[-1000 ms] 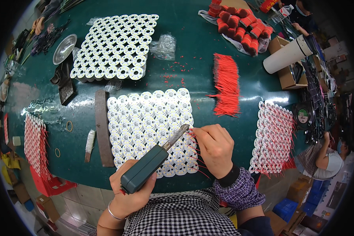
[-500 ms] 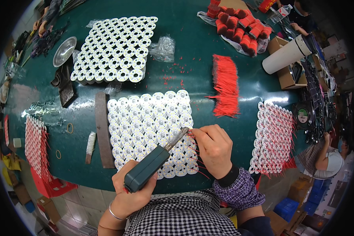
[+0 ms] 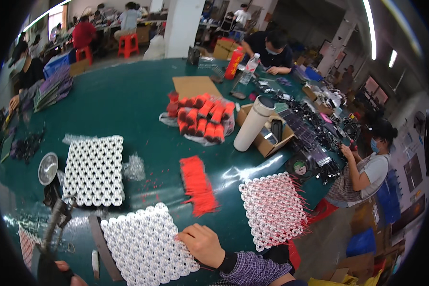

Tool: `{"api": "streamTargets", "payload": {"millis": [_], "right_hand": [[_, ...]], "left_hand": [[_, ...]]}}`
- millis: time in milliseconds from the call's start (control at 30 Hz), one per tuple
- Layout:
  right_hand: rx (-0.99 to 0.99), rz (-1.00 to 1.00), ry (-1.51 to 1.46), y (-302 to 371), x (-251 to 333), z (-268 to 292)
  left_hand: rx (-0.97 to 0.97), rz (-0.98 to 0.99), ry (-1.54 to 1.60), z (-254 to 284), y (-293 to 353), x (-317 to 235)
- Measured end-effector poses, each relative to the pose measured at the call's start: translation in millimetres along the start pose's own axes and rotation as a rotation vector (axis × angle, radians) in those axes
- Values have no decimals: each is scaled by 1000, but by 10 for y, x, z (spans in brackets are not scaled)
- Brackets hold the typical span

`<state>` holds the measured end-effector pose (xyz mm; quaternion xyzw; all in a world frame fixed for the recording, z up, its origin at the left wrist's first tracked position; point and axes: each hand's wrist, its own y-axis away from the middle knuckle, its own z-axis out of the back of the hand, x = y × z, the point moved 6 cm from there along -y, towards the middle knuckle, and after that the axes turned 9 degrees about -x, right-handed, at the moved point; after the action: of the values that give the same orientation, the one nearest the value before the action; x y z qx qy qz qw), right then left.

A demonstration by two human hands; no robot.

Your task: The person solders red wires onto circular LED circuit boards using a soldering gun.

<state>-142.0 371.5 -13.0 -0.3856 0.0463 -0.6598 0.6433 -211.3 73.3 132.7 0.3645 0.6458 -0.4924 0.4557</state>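
Observation:
My left hand [image 3: 70, 275], low at the left, is wrapped round a dark soldering gun [image 3: 47, 257], blurred by motion. Its metal end is beside the black stand [image 3: 51, 194]. In front of me lies a panel of round white LED boards [image 3: 143, 243] in rows. My right hand [image 3: 202, 244] rests at its right edge, fingers bent and drawn together; what is between the fingertips is hidden. Beyond that hand is a pile of loose red wires [image 3: 198, 186]. To its right sits another board panel [image 3: 274, 209] with red wires sticking out.
A dark bar [image 3: 104, 248] lies along the near panel's left side. Farther off are a stacked board panel [image 3: 93, 167], a metal bowl [image 3: 47, 168], red wire bundles [image 3: 207, 117] and a white thermos [image 3: 252, 126]. People work around the table.
The view has tilted up, bringing in the room and people. My left hand has carried the soldering gun off the panel to the left. My right hand stays at the panel's right edge.

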Motion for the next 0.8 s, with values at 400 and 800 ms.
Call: {"api": "streamTargets", "payload": {"millis": [400, 800], "right_hand": [[-172, -72, 26, -275, -265, 319], [-103, -122, 99, -200, -594, 323]], "left_hand": [[39, 584, 2, -206, 475, 655], [41, 670, 65, 138, 585, 1096]]}}
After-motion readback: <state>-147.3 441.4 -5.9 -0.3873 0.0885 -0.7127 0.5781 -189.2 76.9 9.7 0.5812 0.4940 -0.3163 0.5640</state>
